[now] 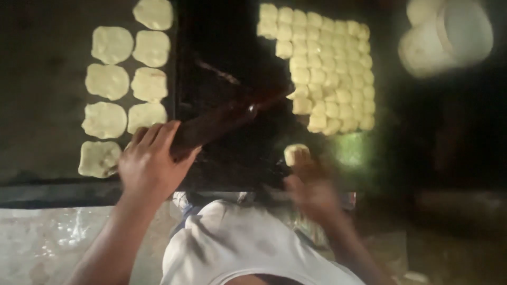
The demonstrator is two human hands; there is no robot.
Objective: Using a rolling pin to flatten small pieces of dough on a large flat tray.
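The left hand (150, 163) has its grip clamped on a smooth dark wooden rolling pin (222, 122) lying slantwise mid-bench. The blurred right hand (311, 184) pinches 1 pale, soft dough ball (296, 153) near the dark bench's (42, 105) front edge. 7 flattened, lumpy discs (108, 82) line the left side.

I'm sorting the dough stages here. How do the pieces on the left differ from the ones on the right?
The flattened rounds are wide, thin and irregular, in two loose columns; the small dough balls are compact, thick and packed tight in many rows. Rounds are few, balls many. Both are pale yellow dough on the dark work surface.
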